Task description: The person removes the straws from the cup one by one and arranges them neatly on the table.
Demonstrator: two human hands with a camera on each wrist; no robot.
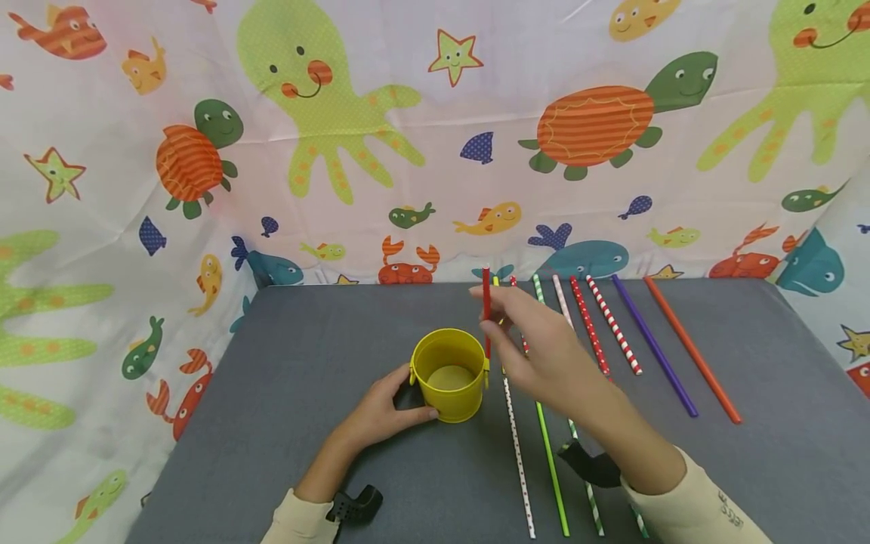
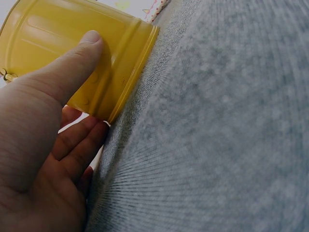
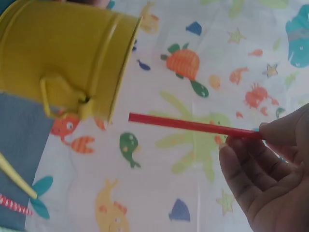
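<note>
A small yellow metal bucket (image 1: 449, 400) stands upright on the grey table, its inside bare in the head view. My left hand (image 1: 382, 413) holds it from the left, thumb across its front and fingers along its side; the left wrist view has the thumb (image 2: 72, 67) flat against the yellow wall. Between thumb and fingertips, my right hand (image 1: 537, 332) pinches a plain red straw (image 1: 486, 295) near its upper part. The straw points downward beside the bucket's right rim. In the right wrist view, the lower end of the red straw (image 3: 159, 120) is a little apart from the bucket's mouth.
Several straws lie side by side under and right of my right arm, among them a light green straw (image 1: 550, 461), a red-striped straw (image 1: 615, 326), a purple straw (image 1: 655, 346) and an orange straw (image 1: 693, 349). A sea-animal curtain (image 1: 367, 68) hangs behind the table.
</note>
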